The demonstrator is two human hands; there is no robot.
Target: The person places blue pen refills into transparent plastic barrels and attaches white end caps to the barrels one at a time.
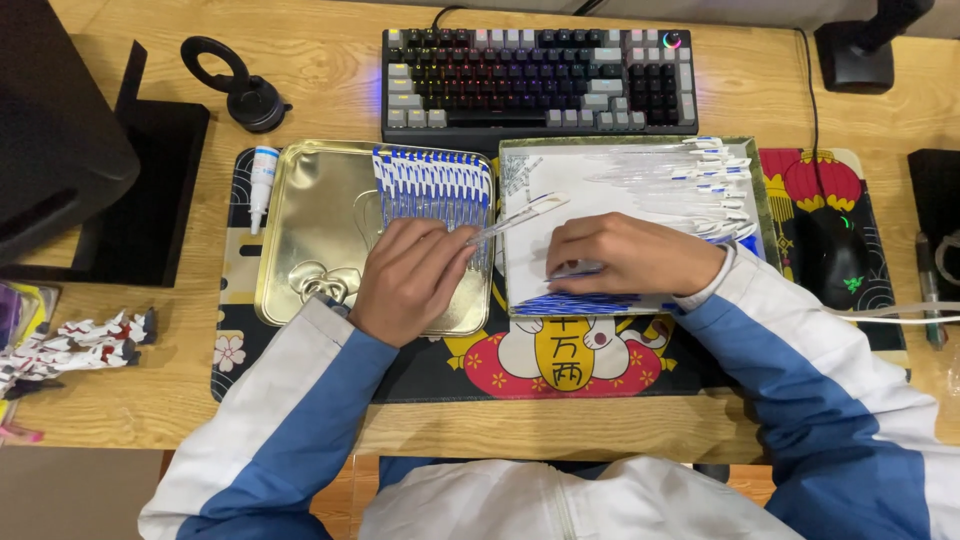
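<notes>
Wooden desk (130, 400) holds a gold tin tray (310, 230) with pens in a neat row (432, 185). Left hand (408, 280) pinches one clear pen (520, 213) (keep it level, lay it beside the row). Right hand (628, 256) curls on a pen part (575, 270) in the white tray (560, 180).

On the bench (700, 90) a desk mat (300, 370) carries two trays side by side: the left tray (310, 220) and the right tray (620, 170). A row of pens (435, 185) lies in the left tray along its right side; a heap of pens (690, 185) lies in the right tray. Behind both trays sits a keyboard (540, 80). A small tube (262, 180) lies just left of the left tray; a mouse (835, 255) lies right of the right tray. The left hand (410, 280) rests on the left tray, the right hand (625, 255) on the right one
</notes>
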